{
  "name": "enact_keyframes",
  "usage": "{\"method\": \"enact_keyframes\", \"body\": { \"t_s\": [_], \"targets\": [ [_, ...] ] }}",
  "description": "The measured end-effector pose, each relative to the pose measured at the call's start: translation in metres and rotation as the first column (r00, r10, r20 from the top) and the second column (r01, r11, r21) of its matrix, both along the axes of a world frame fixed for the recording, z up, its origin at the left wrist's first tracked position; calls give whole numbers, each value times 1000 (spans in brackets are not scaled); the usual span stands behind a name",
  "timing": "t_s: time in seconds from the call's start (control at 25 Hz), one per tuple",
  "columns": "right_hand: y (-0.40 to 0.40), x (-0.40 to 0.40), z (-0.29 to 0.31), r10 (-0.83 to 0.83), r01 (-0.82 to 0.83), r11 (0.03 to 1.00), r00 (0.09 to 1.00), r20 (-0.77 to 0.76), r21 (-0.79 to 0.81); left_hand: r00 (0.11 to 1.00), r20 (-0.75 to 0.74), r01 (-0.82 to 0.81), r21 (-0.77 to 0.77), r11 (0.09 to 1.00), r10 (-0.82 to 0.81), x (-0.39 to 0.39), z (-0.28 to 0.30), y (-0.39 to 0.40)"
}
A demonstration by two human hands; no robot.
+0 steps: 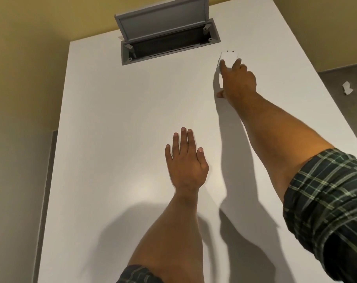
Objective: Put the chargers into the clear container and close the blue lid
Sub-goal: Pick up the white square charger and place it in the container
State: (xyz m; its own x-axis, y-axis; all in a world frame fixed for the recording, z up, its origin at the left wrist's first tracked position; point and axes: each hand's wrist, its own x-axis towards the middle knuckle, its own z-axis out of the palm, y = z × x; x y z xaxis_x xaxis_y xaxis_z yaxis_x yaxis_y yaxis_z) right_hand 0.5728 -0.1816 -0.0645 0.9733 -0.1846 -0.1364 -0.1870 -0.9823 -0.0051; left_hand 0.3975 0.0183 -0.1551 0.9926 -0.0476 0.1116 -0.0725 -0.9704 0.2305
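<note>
1. Right hand (238, 82): stretched to the far side of the table (116, 123), just right of the open hatch (169, 44). Its fingers (222, 66) curl over a white charger (229, 56); whether the grasp is closed is not clear, since the thumb side is hidden behind the hand.
2. Charger: a white block lying on the table, just right of the hatch, with two small dark marks on its far edge. Its near face is covered by the fingertips. Only this one charger can be made out.
3. Left hand (185, 162): flat and empty, palm down on the table, well nearer than the hatch, fingers together.
4. Clear container and blue lid: neither is in view, so the drop point must be found after the pick.
5. Doing the step well, as a judgement: pinch the charger across its two long sides, thumb opposing fingers, and lift straight up. The block is smooth and white on white, so seat the grip before lifting.
6. Keep the left palm planted for balance during the long reach.
</note>
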Motion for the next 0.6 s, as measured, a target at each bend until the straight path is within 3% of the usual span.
{"method": "enact_keyframes", "body": {
  "t_s": [0.24,0.36,0.6],
  "targets": [
    [-12,38,7,53,-43,997,988,-147,71,1000,-21,-1,4,1000,1,0,0,0],
    [-17,37,6,84,-71,990,990,-109,122,999,-52,6,27,1000,-4,-1,1,0],
    [-12,25,4,-29,53,961,995,-91,271,998,-63,-2,34,999,5,1,2,1]
  ]
}}
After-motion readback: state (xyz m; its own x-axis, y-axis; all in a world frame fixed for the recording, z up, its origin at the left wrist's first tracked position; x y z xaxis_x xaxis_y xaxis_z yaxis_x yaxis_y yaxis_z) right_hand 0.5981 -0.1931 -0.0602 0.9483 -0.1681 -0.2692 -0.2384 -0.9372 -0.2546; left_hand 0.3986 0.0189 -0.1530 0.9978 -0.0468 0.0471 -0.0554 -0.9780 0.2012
